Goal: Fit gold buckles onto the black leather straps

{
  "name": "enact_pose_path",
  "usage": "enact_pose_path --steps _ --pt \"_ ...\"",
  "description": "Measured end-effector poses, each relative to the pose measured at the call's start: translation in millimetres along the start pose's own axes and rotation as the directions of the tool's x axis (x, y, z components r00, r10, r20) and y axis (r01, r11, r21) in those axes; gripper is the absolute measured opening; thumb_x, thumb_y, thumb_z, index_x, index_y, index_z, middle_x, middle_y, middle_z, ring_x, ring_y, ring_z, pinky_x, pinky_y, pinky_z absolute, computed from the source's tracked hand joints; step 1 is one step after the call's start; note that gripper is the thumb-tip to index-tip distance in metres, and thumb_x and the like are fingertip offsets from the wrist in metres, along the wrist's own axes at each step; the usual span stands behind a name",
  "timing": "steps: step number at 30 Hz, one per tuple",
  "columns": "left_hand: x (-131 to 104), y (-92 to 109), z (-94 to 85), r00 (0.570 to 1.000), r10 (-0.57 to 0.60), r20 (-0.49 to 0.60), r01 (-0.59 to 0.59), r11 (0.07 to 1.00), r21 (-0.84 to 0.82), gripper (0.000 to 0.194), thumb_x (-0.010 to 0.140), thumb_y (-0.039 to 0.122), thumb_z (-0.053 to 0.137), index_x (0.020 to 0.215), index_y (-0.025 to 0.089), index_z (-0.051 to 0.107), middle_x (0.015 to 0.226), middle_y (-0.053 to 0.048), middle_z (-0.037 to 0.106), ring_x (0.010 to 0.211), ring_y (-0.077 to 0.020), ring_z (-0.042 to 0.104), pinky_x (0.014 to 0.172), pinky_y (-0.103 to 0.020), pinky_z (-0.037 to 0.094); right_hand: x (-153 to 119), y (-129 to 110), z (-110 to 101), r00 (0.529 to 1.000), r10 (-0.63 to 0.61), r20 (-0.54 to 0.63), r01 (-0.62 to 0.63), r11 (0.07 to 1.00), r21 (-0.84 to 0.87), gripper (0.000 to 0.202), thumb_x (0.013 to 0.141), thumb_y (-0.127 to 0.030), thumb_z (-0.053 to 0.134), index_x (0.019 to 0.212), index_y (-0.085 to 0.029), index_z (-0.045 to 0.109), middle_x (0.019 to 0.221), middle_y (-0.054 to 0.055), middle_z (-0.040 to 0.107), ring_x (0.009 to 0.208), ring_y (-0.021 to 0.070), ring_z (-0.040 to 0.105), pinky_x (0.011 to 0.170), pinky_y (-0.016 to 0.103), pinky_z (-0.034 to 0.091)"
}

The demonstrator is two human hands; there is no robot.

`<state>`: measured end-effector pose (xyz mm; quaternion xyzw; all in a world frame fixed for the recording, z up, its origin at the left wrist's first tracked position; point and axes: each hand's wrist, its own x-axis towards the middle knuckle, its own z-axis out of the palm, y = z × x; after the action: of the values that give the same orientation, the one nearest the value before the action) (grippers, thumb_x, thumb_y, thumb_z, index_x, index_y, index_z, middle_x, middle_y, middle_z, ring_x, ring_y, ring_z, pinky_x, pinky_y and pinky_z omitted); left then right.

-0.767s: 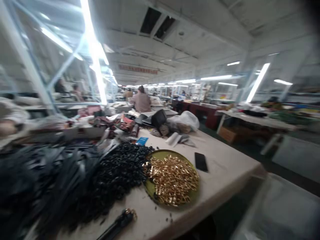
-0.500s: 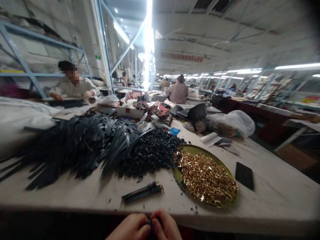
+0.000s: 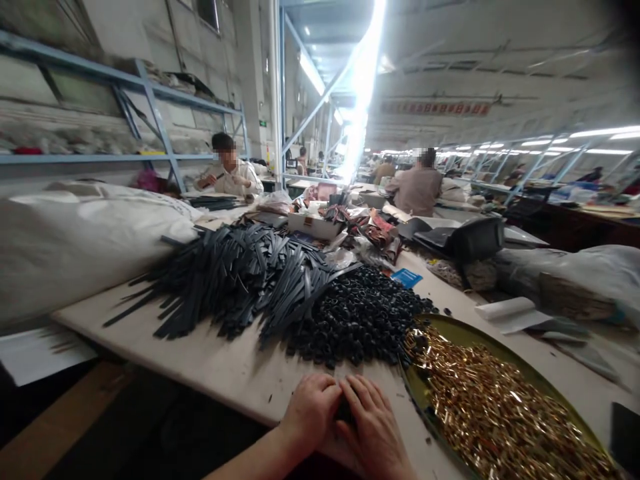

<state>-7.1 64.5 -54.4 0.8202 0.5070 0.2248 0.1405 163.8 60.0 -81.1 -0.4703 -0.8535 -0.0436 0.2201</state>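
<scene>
The pale table [image 3: 215, 363] spreads across the middle and lower part of the frame, its near edge slanting down from the left toward the lower centre. A bulky white sack [image 3: 75, 233] fills the left side. Next comes the heap of black strips [image 3: 240, 273], left of centre, with loose ends fanning toward the lower left; it lies beyond the left hand, apart from it. At lower right, the round olive tray [image 3: 470, 330] carries a thick spread of gold-coloured fittings [image 3: 500, 407], just right of the right hand and partly cut off by the bottom edge. The pile of small black loops [image 3: 355, 313] sits at the centre, directly beyond the fingertips and near them, reaching right to the tray's rim and blocking the way straight across the table.

At lower centre, the left hand [image 3: 310, 403] is curled inward, and the right hand [image 3: 375, 420] arches with bent fingers over the space between. The two meet at the fingertips. A dark piece [image 3: 345, 410] shows in that narrow gap, mostly hidden; whether either hand grips it, I cannot tell. Smaller still, a black slab [image 3: 625, 433] is cropped at the lower right edge, and a blue packet [image 3: 406, 277] lies behind the loops, right of centre.
</scene>
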Motion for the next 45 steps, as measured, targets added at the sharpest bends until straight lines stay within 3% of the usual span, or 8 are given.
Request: enact_pose_path --steps 8,16,24,27,33,36,41,45 --pt "83.5 -74.7 -84.3 0.921 -0.320 -0.222 0.377 0.877 0.297 0.027 0.086 0.028 0.041 0.107 0.018 0.055 0.105 -0.010 0.057 0.098 -0.0225 0.052 0.084 -0.035 0.039 14.6 11.5 8.8 1.000 0.012 0.001 -0.012 0.996 -0.091 0.042 0.080 -0.032 0.051 0.121 -0.026 0.048 0.115 0.005 0.059 0.107 0.0253 0.052 0.091 0.042 0.039" --pt "113.8 -112.8 -85.7 0.844 -0.487 -0.225 0.533 0.805 0.258 0.018 0.077 0.031 0.051 0.083 0.015 0.059 0.087 -0.009 0.064 0.083 -0.0215 0.060 0.068 -0.028 0.043 10.0 9.6 4.5 0.999 0.043 -0.020 -0.043 0.999 -0.012 0.050 0.080 -0.040 0.048 0.126 -0.021 0.042 0.121 0.007 0.054 0.113 0.0254 0.047 0.094 0.043 0.039" --pt "70.6 -55.8 -108.3 0.900 -0.382 -0.208 0.403 0.913 0.069 0.018 0.083 0.030 0.038 0.087 0.017 0.050 0.079 -0.005 0.060 0.076 -0.0178 0.058 0.068 -0.027 0.041 11.6 1.6 -19.9 0.969 0.196 -0.149 -0.147 0.945 0.291 0.037 0.083 -0.029 0.046 0.119 -0.020 0.047 0.117 0.011 0.053 0.110 0.0244 0.047 0.094 0.045 0.037" --pt "27.2 -17.0 -92.3 0.970 -0.228 0.079 0.241 0.934 -0.263 0.014 0.081 0.032 0.042 0.082 0.020 0.049 0.065 0.004 0.054 0.060 -0.0112 0.055 0.056 -0.020 0.041 15.1 -2.7 -37.9 0.864 0.502 -0.047 -0.344 0.655 0.673 0.034 0.086 -0.033 0.040 0.117 -0.020 0.043 0.095 0.007 0.056 0.078 0.0160 0.057 0.069 0.033 0.048" --pt "-21.1 37.0 -40.6 0.787 -0.056 0.614 0.587 0.373 -0.719 0.010 0.073 0.024 0.047 0.079 0.016 0.049 0.059 0.005 0.054 0.045 -0.0069 0.048 0.044 -0.018 0.036 14.9 -14.5 -50.3 0.757 0.569 0.321 -0.481 0.153 0.863 0.027 0.078 -0.045 0.051 0.080 -0.018 0.047 0.059 -0.006 0.041 0.044 0.0066 0.040 0.041 0.020 0.033" --pt "-14.2 45.5 -30.0 0.760 -0.057 0.648 0.650 0.092 -0.754 0.019 0.076 0.028 0.047 0.089 0.015 0.052 0.066 0.002 0.059 0.043 -0.0046 0.048 0.041 -0.016 0.034 17.1 -8.0 -48.3 0.778 0.529 0.338 -0.523 0.246 0.816 0.029 0.081 -0.047 0.045 0.085 -0.018 0.048 0.059 -0.005 0.045 0.045 0.0096 0.045 0.043 0.023 0.035" --pt "-2.0 43.9 -34.0 0.674 -0.195 0.713 0.706 -0.116 -0.699 0.021 0.074 0.017 0.051 0.093 0.012 0.056 0.073 -0.002 0.062 0.053 -0.0054 0.054 0.044 -0.014 0.037 33.1 38.0 -40.9 0.877 0.473 0.085 -0.475 0.830 0.291 0.022 0.085 -0.031 0.041 0.089 -0.019 0.058 0.086 0.005 0.057 0.075 0.0154 0.054 0.067 0.027 0.039" --pt "2.0 39.1 -37.3 0.635 -0.223 0.740 0.714 -0.198 -0.672 0.022 0.072 0.015 0.054 0.093 0.011 0.058 0.075 -0.003 0.062 0.055 -0.0057 0.055 0.044 -0.013 0.038 45.3 62.9 -24.5 0.895 0.369 0.252 -0.348 0.929 -0.126 0.019 0.085 -0.028 0.043 0.091 -0.022 0.061 0.085 0.004 0.056 0.068 0.0136 0.053 0.058 0.025 0.033"
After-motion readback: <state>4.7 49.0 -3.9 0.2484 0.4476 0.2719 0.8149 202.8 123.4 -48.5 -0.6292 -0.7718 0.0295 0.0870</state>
